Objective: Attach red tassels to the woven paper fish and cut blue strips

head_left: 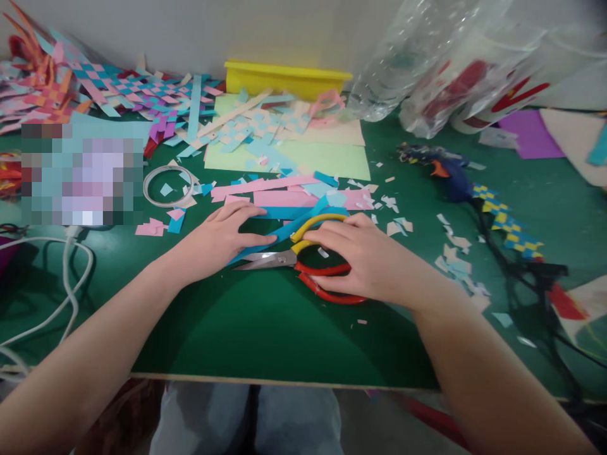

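My right hand (367, 256) is wrapped round a pair of scissors (287, 258) with one yellow and one red handle. Their blades point left, slightly parted, close below my left thumb. My left hand (222, 237) rests with thumb and index finger spread apart. The thumb lies on a slanting blue paper strip (306, 218), which runs under the hand; the index fingertip touches a second blue strip (289, 213) behind it. My other left fingertips are mostly hidden. Pink paper strips (313, 199) lie just beyond both hands.
Paper scraps (455, 259) litter the green table (284, 341). Left of centre is a tape roll (168, 186); a white cable (71, 284) curls farther left. Woven paper pieces (137, 85) and a yellow holder (284, 79) stand behind. Plastic-wrapped cups (497, 82) and a black stand (516, 272) occupy the right.
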A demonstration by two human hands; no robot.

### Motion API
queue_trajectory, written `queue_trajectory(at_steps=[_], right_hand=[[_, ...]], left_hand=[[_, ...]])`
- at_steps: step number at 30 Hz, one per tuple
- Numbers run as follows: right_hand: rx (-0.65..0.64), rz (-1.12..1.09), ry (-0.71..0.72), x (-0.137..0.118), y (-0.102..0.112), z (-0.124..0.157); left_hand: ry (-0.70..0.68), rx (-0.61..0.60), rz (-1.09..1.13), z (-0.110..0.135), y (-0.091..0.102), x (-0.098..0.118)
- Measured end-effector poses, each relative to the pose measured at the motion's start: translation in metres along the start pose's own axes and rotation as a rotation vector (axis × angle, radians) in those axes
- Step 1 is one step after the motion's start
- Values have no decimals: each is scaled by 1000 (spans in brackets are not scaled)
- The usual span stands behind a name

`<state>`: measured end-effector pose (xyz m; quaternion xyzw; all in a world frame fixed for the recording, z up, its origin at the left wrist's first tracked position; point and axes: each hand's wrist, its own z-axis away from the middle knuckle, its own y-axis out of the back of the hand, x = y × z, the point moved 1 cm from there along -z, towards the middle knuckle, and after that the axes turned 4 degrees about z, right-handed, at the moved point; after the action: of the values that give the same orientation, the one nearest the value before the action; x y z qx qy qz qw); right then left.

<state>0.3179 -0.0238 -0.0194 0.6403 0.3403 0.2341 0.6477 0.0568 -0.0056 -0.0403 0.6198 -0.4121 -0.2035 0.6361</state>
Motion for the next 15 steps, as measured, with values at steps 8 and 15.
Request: queue_trajectory(at_steps=[8, 15], right_hand=[[2, 18, -31, 11, 1, 4], [-16, 8, -25, 13, -1, 5]], left_hand=[[-17, 19, 29, 0, 0, 1], [-30, 25, -20, -1, 0, 1]])
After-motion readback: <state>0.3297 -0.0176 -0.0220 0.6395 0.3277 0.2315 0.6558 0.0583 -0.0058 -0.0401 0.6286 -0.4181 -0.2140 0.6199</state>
